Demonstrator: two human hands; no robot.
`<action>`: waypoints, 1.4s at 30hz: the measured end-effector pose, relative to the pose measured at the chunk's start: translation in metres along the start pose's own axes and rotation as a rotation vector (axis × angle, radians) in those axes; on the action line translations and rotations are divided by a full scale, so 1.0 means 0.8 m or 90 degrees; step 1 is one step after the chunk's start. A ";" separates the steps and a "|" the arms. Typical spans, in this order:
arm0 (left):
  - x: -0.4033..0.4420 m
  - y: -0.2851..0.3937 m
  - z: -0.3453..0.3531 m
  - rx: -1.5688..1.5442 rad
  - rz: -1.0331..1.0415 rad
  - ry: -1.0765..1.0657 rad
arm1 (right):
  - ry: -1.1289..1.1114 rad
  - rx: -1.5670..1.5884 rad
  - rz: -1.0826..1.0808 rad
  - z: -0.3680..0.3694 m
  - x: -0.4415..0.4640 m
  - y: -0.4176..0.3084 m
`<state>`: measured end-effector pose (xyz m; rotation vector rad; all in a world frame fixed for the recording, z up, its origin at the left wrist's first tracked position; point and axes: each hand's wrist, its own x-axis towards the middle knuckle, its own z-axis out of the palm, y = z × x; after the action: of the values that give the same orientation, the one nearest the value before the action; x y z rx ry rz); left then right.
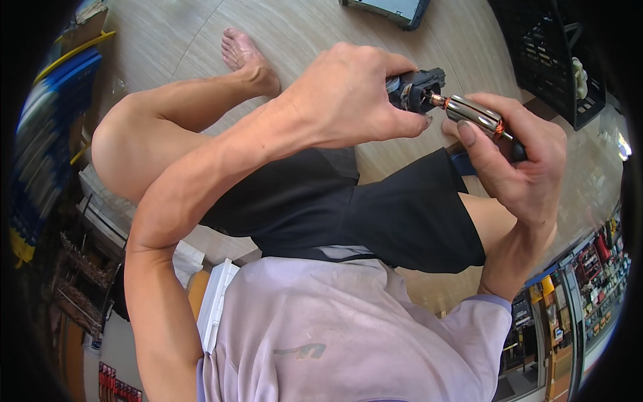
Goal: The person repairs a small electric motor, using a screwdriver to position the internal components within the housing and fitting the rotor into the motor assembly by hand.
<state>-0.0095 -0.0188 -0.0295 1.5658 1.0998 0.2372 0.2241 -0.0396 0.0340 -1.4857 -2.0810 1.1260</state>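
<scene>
My left hand [358, 94] is closed around a black motor housing [414, 90], thumb below and fingers above, partly hiding it. In my right hand [519, 151], a motor armature [474, 114] is pinched between thumb and fingers. Its body is shiny metal, with copper windings at both ends. The copper commutator end points at the round opening of the housing and sits right at it; whether they touch, I cannot tell. From the other end a thin shaft runs back toward a dark rounded piece [518, 151] near my palm.
Below are my bare legs and black shorts [295, 194] over a tiled floor [194, 40]. A black plastic crate [546, 53] stands at upper right, a grey metal box [392, 10] at the top. Shelves with many small goods [589, 281] line the lower right; blue items [60, 94] stand at left.
</scene>
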 end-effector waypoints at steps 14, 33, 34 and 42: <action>0.005 -0.007 0.002 0.088 -0.013 0.018 | -0.100 0.052 0.114 0.013 0.005 0.006; 0.016 -0.007 -0.004 0.194 0.027 0.027 | -0.024 -0.061 -0.069 0.030 0.001 0.024; 0.017 -0.006 -0.004 0.192 0.025 0.027 | -0.029 -0.062 -0.066 0.029 0.001 0.025; 0.020 -0.011 -0.006 0.159 0.077 0.079 | 0.010 -0.074 -0.024 0.022 0.009 0.011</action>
<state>-0.0086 -0.0049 -0.0420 1.8637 1.1668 0.2911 0.2154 -0.0391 0.0149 -1.4953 -2.1874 0.9931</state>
